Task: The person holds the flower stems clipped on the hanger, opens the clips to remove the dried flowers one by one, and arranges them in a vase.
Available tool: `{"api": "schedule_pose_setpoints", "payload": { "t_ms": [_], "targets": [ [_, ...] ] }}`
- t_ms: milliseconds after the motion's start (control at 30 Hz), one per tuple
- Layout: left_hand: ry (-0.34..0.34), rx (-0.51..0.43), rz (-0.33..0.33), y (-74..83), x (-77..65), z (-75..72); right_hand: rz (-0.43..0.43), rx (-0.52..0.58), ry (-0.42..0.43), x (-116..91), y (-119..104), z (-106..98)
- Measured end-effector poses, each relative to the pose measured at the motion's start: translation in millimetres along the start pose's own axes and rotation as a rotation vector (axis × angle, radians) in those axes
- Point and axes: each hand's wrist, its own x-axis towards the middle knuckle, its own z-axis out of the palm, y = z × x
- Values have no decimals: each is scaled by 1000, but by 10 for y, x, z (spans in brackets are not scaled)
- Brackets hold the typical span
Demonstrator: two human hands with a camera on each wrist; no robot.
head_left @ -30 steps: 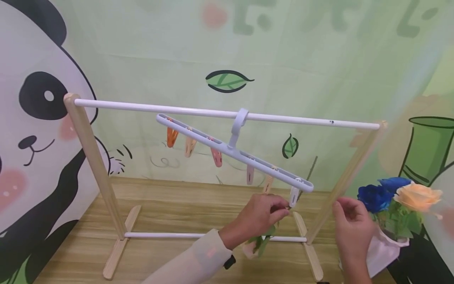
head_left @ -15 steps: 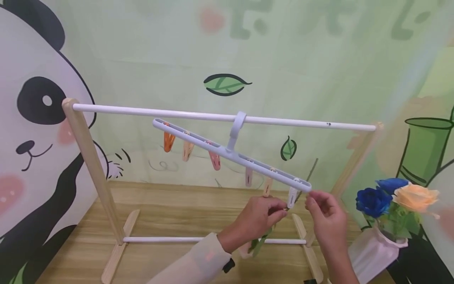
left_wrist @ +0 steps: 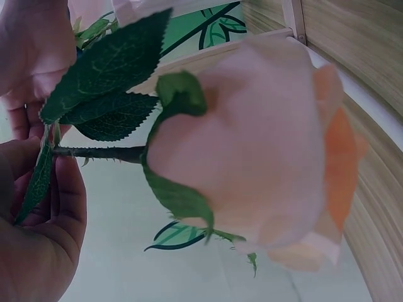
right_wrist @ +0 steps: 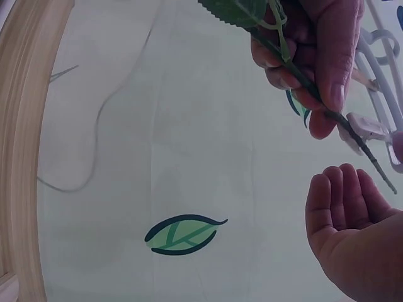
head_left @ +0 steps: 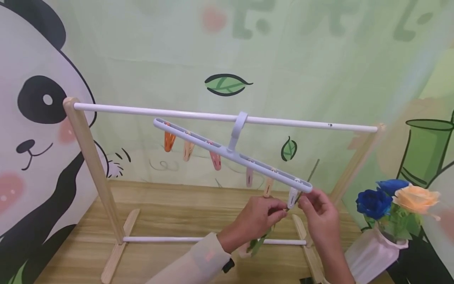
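My left hand (head_left: pixel 255 221) pinches the stem of a pale pink rose (left_wrist: pixel 239 151), below the right end of a lilac clip hanger (head_left: pixel 230 152). The bloom hangs downward. Past the fingers, the bare stem (right_wrist: pixel 359 135) rises beside the white clip (head_left: pixel 292 197), the last clip on that end. Close to this clip and the hanger's tip is my right hand (head_left: pixel 320 217). In the right wrist view its bent fingers stand apart from the stem; whether the thumb touches the clip is unclear. The hanger is hooked over a white rod (head_left: pixel 159 111) and slopes down to the right.
Other coloured clips, such as an orange clip (head_left: pixel 169 142), hang along the hanger. A wooden frame (head_left: pixel 93 169) bears the rod on the wood-grain table (head_left: pixel 166 209). At the right stands a white vase (head_left: pixel 372 252) with blue roses (head_left: pixel 376 201) and a peach rose (head_left: pixel 416 197).
My right hand has moved left from near the vase to the hanger's right end. My left hand stays at almost the same place with the rose stem.
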Motion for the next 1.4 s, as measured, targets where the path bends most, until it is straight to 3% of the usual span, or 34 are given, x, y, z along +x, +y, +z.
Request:
{"api": "schedule_pose_setpoints", "payload": {
  "t_ms": [233, 500, 867, 1400],
  "targets": [
    [-10, -23, -22, -1, -11, 9, 10, -20, -40, 7, -31, 78],
    [19, 64, 44, -2, -5, -9, 61, -28, -67, 61, -68, 126],
    [24, 76, 69, -5, -16, -18, 26, 32, -26, 79, -60, 175],
    [-1, 90, 55, 12, -33, -38, 10, 61, -7, 74, -61, 195]
  ]
}}
